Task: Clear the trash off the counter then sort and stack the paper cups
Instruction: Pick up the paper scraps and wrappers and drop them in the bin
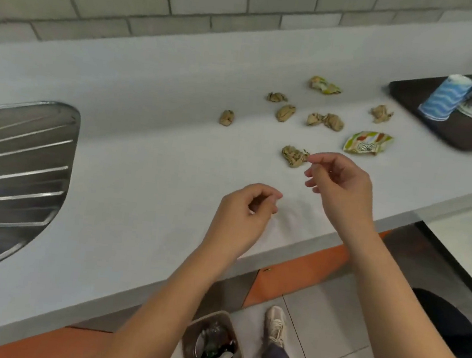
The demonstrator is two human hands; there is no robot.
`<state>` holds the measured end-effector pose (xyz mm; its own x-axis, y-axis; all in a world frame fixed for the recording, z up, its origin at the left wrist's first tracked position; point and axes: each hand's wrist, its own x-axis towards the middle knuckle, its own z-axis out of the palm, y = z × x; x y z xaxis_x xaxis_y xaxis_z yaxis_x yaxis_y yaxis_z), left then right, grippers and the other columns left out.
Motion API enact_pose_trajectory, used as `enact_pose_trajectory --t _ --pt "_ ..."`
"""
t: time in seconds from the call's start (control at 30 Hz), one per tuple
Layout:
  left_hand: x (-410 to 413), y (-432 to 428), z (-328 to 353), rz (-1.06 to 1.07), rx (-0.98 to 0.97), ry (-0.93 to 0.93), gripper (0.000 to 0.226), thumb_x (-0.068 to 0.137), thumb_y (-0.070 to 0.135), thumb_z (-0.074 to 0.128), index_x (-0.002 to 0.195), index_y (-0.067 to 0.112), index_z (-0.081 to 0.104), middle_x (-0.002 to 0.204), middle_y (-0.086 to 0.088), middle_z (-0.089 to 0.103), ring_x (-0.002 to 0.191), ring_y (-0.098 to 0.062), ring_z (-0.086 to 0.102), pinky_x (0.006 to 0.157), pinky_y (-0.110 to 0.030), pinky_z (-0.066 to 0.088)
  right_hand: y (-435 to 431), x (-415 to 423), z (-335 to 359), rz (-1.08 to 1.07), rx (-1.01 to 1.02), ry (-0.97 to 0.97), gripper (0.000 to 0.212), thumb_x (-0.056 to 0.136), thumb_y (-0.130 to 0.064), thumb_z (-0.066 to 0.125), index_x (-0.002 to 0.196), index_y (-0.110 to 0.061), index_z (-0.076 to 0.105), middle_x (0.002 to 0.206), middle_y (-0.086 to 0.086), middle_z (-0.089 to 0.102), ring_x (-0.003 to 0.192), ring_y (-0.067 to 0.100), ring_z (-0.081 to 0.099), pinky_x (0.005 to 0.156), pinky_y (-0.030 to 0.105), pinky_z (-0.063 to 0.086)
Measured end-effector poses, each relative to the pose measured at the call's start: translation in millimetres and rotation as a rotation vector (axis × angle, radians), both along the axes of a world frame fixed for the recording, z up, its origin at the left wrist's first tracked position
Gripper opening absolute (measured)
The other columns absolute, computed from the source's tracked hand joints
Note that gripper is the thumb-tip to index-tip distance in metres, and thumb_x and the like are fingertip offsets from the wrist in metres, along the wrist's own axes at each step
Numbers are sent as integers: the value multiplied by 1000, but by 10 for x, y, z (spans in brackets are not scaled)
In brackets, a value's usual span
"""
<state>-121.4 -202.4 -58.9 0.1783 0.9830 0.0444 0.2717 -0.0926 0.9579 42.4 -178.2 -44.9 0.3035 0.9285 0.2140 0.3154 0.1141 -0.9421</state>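
Reaching with my right hand (342,184), I have its fingers loosely curled and holding nothing, the forefinger tip just beside the nearest brown paper wad (295,156), toward the bench's (145,146) front edge; I cannot tell whether they touch. My left hand (243,211) hovers nearer that edge, loosely curled too, with nothing in it. I count six brown wads and two crushed printed cups (368,142), their print too blurred to read. At least three paper cups (444,98) stand upturned on a dark tray (407,89) at the right end.
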Motion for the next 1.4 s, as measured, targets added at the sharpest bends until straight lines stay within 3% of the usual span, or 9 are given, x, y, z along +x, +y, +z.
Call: enact_pose_trajectory --t 0.17,0.37,0.47,0.6,0.83,0.97,1.1,1.23,1.4 --pt "347 657 226 -10 27 12 16 92 17 56 89 26 68 78 10 68 75 -6 64 72 -22 51 662 702 -23 -120 -43 -570 32 85 -11 62 116 -20 64 112 6 59 103 20 55 81 26 41" --pt "953 1646 448 13 19 59 13 92 21 56 91 21 69 77 7 67 70 -12 61 63 -24 49 1434 1571 -288 92 -558 -1122 76 82 -15 64 148 -28 28 155 8 23 144 31 16 115 46 19" --pt "1286 2183 468 36 69 88 14 93 17 55 93 16 69 77 4 66 67 -8 59 62 -20 47 1681 1852 -371 100 -527 -1139 67 83 -14 60 144 -31 37 147 3 39 135 29 34 110 45 26" --pt "1731 2891 353 101 172 310 18 92 19 55 101 15 69 96 -1 68 83 -14 61 72 -24 47 1846 2055 -543 12 -192 -996 44 72 -7 69 113 -22 70 104 6 71 85 32 66 79 40 50" --pt "2271 3886 29 -123 282 1096 53 87 13 54 138 14 39 139 -14 35 126 -30 34 98 -39 38 1997 2151 -697 23 37 -903 41 52 0 79 88 -19 76 80 2 73 63 28 67 61 35 50" --pt "2321 4135 -165 -285 215 1318 62 91 14 49 148 18 24 154 -12 21 140 -33 19 112 -45 24 2059 2125 -692 21 71 -887 36 54 -2 73 86 -18 76 76 1 72 60 27 65 59 33 49" --pt "2271 4131 -289 -262 334 1408 49 96 7 39 144 16 33 145 -13 34 125 -34 37 93 -39 38 2025 2083 -684 -8 89 -925 33 55 -8 64 84 -18 75 75 2 71 58 27 64 59 33 46" --pt "2095 4006 -310 -185 436 1361 39 93 4 45 132 12 48 124 -12 50 108 -30 50 72 -33 35 1961 2018 -664 28 80 -864 32 61 -5 60 88 -17 73 79 1 72 63 28 66 60 35 48" --pt "1713 3400 -44 190 390 821 28 92 12 47 118 8 59 108 -11 61 90 -27 58 64 -29 39 1694 1802 -536 35 75 -682 26 74 -4 65 96 -16 71 87 0 72 70 27 65 62 26 45"
